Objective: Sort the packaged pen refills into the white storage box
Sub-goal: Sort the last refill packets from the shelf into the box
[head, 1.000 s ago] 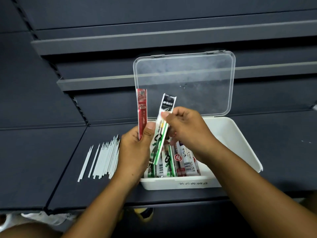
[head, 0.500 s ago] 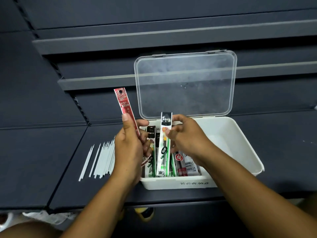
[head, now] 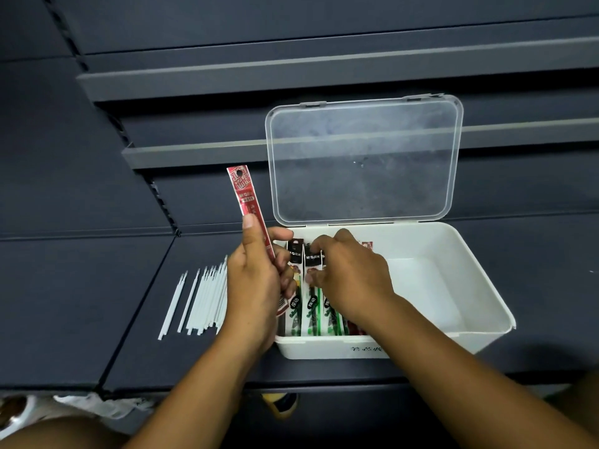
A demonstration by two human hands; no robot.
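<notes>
**A:** Head cam, quick: what's diff vs a sec ago?

**B:** The green-and-black pack is down. The right hand had it up over the box; now it lies flat in the row of packs at the left end of the white storage box, black header toward the clear lid.

**A:** Let go yet?

**B:** Doesn't look like it. Fingers are bent over the header and the thumb is on the pack's face, so prob still pinching it, maybe squaring it w/ its neighbours.

**A:** Left hand?

**B:** The left hand is wrapped round the lower half of the red pack, thumb laid along it. Top end now leans left, just outside the box's left wall, not over the opening. It was nearer upright before.

**A:** So for the task?

**B:** One more pack sorted, red one prob next. Right half of the box is bare, so plenty of room. The loose white refills on the shelf left of the box are unpackaged, so likely not part of this job.
</notes>
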